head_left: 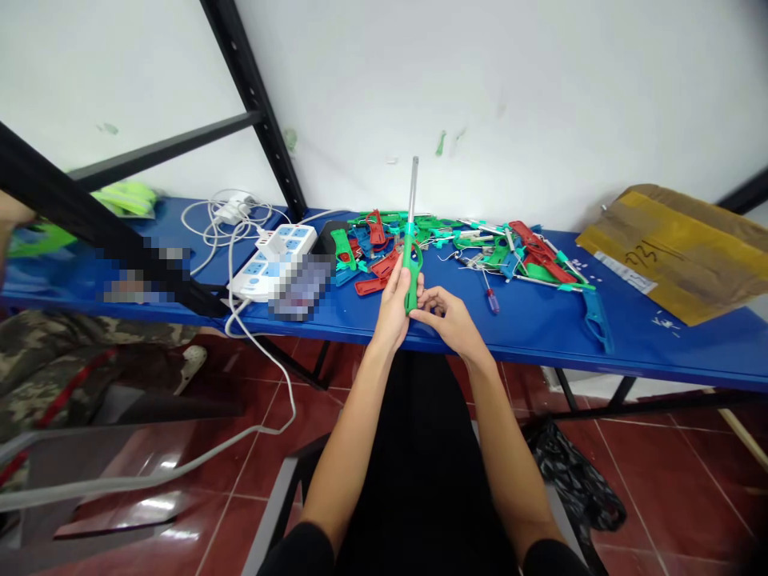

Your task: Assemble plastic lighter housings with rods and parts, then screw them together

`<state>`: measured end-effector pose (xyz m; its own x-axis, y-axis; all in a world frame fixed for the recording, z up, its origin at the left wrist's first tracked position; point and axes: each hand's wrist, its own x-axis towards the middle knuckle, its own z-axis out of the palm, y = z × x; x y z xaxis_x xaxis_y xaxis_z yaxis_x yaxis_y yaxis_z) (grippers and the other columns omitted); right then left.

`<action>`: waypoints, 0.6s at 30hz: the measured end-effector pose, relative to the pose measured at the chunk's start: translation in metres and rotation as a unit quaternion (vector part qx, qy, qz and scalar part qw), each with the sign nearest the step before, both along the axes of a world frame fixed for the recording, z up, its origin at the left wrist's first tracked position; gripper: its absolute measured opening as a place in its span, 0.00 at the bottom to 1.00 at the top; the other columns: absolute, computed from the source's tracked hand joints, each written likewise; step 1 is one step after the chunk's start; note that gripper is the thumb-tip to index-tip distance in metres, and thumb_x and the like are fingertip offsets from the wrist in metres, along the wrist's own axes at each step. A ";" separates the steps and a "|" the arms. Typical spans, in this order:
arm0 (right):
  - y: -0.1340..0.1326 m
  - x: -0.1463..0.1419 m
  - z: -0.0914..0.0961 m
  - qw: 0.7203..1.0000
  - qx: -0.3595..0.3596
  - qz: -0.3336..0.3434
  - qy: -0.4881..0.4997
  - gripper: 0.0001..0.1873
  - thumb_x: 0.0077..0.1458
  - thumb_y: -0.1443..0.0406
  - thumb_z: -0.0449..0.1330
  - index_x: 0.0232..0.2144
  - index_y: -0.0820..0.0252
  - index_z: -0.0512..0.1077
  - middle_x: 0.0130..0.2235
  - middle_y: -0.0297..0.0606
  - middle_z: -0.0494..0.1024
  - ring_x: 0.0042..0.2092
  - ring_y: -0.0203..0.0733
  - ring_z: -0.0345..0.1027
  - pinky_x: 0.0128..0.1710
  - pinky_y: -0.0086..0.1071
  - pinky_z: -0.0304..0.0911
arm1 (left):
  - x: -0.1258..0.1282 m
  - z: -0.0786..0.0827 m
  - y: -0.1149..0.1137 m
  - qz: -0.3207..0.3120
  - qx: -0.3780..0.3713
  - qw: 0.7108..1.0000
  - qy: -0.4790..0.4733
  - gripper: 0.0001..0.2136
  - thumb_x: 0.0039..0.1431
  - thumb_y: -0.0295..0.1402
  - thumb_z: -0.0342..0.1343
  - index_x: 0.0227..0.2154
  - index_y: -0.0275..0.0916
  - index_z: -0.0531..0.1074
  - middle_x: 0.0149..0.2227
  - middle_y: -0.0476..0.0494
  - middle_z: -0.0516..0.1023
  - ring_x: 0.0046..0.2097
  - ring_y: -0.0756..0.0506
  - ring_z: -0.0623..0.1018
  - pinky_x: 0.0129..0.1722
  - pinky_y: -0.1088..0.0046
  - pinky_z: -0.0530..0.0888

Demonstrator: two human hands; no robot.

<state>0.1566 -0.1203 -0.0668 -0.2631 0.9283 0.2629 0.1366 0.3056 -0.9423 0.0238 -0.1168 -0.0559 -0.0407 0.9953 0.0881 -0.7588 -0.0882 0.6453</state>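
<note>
A green long-necked lighter (411, 280) stands upright in front of me, its metal tube pointing away toward the wall. My left hand (394, 308) is wrapped round the handle from the left. At the handle's lower end, my right hand (447, 318) has its fingers curled, with thumb and fingertips against the green plastic. Behind the hands lies a pile of lighter parts, among them a red handle shell (375, 276) and a green one (343, 246). A screwdriver (491, 298) with a purple handle and a blue lighter (595, 320) lie to the right.
A white power strip (273, 262) with trailing cables and a blurred phone (302, 286) sit left on the blue table (540, 328). At right is a taped cardboard box (678, 248). A black shelf post (255, 104) rises at left, where another person's camouflage-clad leg (120, 344) shows.
</note>
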 end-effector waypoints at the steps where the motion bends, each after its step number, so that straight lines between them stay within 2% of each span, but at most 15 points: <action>1: 0.002 0.000 0.000 1.000 -0.010 0.011 0.005 0.25 0.52 0.46 0.76 0.38 0.56 0.75 0.36 0.33 0.78 0.34 0.39 0.67 0.32 0.34 0.59 | -0.001 0.000 0.000 0.001 0.004 1.000 0.009 0.25 0.70 0.40 0.66 0.68 0.50 0.74 0.36 0.48 0.79 0.32 0.52 0.76 0.35 0.79 0.74; 4: 0.005 0.002 0.002 0.998 -0.040 0.048 0.015 0.27 0.50 0.46 0.77 0.39 0.56 0.74 0.34 0.30 0.75 0.31 0.36 0.62 0.31 0.33 0.58 | -0.002 0.000 -0.002 0.002 -0.001 0.999 0.032 0.23 0.70 0.40 0.66 0.66 0.48 0.75 0.37 0.48 0.80 0.34 0.52 0.77 0.39 0.78 0.75; 6: 0.006 0.003 0.003 0.996 -0.054 0.069 0.015 0.27 0.50 0.45 0.77 0.37 0.56 0.72 0.30 0.27 0.70 0.29 0.35 0.56 0.31 0.32 0.57 | -0.002 0.002 -0.004 -0.011 -0.003 1.000 0.027 0.21 0.70 0.41 0.66 0.62 0.45 0.77 0.36 0.48 0.79 0.33 0.52 0.77 0.38 0.78 0.75; 10: 0.002 0.003 0.003 0.997 -0.026 0.067 -0.005 0.25 0.55 0.45 0.74 0.36 0.55 0.71 0.29 0.26 0.66 0.30 0.37 0.56 0.32 0.33 0.56 | -0.001 0.005 -0.006 -0.030 0.013 0.999 0.000 0.15 0.69 0.40 0.67 0.54 0.40 0.79 0.34 0.49 0.78 0.31 0.53 0.75 0.35 0.79 0.74; 13: -0.007 0.002 0.001 0.998 0.026 0.026 -0.050 0.21 0.60 0.46 0.71 0.40 0.55 0.74 0.32 0.29 0.72 0.32 0.39 0.61 0.35 0.35 0.59 | -0.001 0.006 -0.004 -0.039 -0.004 0.999 -0.003 0.12 0.69 0.41 0.66 0.46 0.37 0.80 0.33 0.48 0.77 0.30 0.53 0.74 0.33 0.78 0.73; 15: -0.013 0.008 -0.002 0.995 0.064 -0.009 -0.080 0.22 0.61 0.46 0.71 0.46 0.55 0.76 0.38 0.35 0.78 0.36 0.42 0.66 0.38 0.36 0.63 | -0.002 0.006 -0.003 -0.024 -0.020 0.999 -0.007 0.12 0.70 0.42 0.66 0.43 0.37 0.78 0.32 0.49 0.76 0.29 0.53 0.73 0.33 0.77 0.73; 17: -0.017 0.022 -0.004 0.984 0.108 -0.091 -0.109 0.23 0.62 0.47 0.70 0.50 0.55 0.77 0.44 0.40 0.80 0.38 0.44 0.69 0.42 0.38 0.65 | -0.004 0.006 -0.001 -0.003 -0.033 0.999 -0.015 0.13 0.71 0.43 0.65 0.43 0.37 0.77 0.32 0.51 0.75 0.26 0.54 0.71 0.35 0.76 0.75; 18: -0.017 0.033 -0.004 0.970 0.128 -0.161 -0.126 0.24 0.63 0.46 0.69 0.51 0.55 0.78 0.45 0.41 0.80 0.39 0.45 0.69 0.43 0.39 0.66 | -0.005 0.006 0.000 0.001 -0.037 0.999 -0.019 0.13 0.71 0.43 0.64 0.43 0.38 0.76 0.33 0.52 0.75 0.24 0.55 0.69 0.35 0.75 0.75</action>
